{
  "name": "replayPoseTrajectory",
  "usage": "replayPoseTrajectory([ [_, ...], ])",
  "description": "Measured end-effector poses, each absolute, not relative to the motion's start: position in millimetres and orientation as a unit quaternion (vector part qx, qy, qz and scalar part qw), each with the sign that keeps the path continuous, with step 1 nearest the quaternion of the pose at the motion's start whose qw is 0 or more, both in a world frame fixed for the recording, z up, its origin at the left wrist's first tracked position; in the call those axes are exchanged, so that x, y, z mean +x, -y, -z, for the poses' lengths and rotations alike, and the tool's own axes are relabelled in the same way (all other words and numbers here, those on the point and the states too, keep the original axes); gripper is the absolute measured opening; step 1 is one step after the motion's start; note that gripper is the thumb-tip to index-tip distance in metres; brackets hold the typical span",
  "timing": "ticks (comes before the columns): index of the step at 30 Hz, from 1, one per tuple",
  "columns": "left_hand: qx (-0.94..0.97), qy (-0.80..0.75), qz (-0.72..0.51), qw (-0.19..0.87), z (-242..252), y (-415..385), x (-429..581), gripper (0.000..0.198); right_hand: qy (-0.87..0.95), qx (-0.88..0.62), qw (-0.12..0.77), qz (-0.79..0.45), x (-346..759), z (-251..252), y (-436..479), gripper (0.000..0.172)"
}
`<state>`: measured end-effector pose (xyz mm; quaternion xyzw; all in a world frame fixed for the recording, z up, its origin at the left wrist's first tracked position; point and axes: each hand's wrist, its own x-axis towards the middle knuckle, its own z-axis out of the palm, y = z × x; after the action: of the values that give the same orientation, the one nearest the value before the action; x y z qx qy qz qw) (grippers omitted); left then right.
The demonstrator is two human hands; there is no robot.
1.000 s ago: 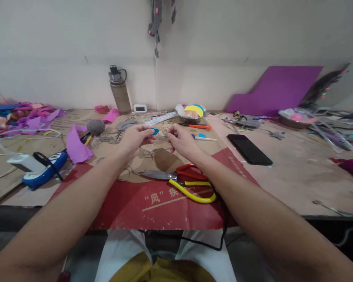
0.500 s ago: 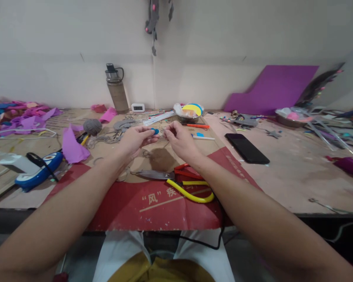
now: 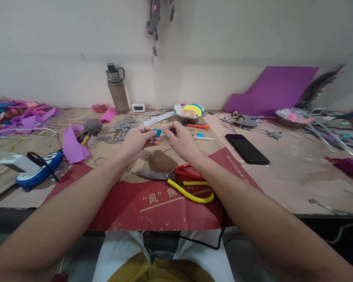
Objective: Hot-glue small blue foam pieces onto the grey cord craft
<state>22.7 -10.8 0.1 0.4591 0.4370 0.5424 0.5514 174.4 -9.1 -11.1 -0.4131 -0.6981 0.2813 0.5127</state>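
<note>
Left hand (image 3: 139, 141) is pinching a blue piece (image 3: 157, 132) close to the right hand (image 3: 180, 140)

Above the middle of the table (image 3: 282, 184), the thumb and forefinger of the left hand are gripping the small blue piece by its left part, probably so that its right edge is staying free and facing the other hand. The right hand's fingertips are bunching together just beside it, seemingly without touching; whether they are holding anything fine, I cannot tell. On the near side, scissors (image 3: 157, 174) are lying on a red sheet (image 3: 117, 207), perhaps parked there to be within easy reach without crowding the fingers. A grey yarn ball (image 3: 93, 126) is sitting far to the left, and a black phone (image 3: 247, 149) is lying to the right.

Compared with a second ago, the blue piece is sitting slightly farther right, and the gap between the hands is looking narrower. The scissors are staying put.
</note>
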Motion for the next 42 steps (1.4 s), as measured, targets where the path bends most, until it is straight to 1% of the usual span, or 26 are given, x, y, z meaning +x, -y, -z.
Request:
replayPoseTrajectory([
  [6, 0.484, -0.435, -0.563, 0.51, -2.8, 13.2, 20.4, 0.02, 0.706, -0.42, 0.51, -0.257, 176.4, 13.4, 5.7, 0.015],
  [11, 0.501, -0.434, -0.56, 0.497, -4.2, 15.0, 20.4, 0.013, 0.717, -0.424, 0.501, -0.235, 176.1, 15.2, 4.6, 0.016],
  [14, 0.504, -0.437, -0.557, 0.495, -5.3, 15.9, 21.6, 0.013, 0.724, -0.416, 0.501, -0.226, 175.0, 14.6, 6.0, 0.015],
  [22, 0.529, -0.449, -0.549, 0.466, -3.2, 15.9, 22.5, 0.034, 0.739, -0.414, 0.497, -0.189, 173.5, 12.2, 10.0, 0.014],
  [24, 0.534, -0.447, -0.548, 0.463, -3.1, 16.4, 22.8, 0.037, 0.74, -0.419, 0.494, -0.18, 173.3, 11.8, 10.7, 0.013],
  [31, 0.549, -0.458, -0.521, 0.465, -7.0, 19.7, 24.8, 0.029, 0.754, -0.433, 0.475, -0.137, 173.1, 12.1, 9.5, 0.011],
  [37, 0.567, -0.457, -0.512, 0.456, -4.8, 18.6, 23.5, 0.017, 0.757, -0.436, 0.471, -0.121, 173.4, 14.5, 5.8, 0.011],
  [42, 0.569, -0.45, -0.507, 0.466, -4.5, 18.4, 23.7, 0.017, 0.756, -0.443, 0.466, -0.123, 174.1, 14.8, 5.7, 0.012],
])
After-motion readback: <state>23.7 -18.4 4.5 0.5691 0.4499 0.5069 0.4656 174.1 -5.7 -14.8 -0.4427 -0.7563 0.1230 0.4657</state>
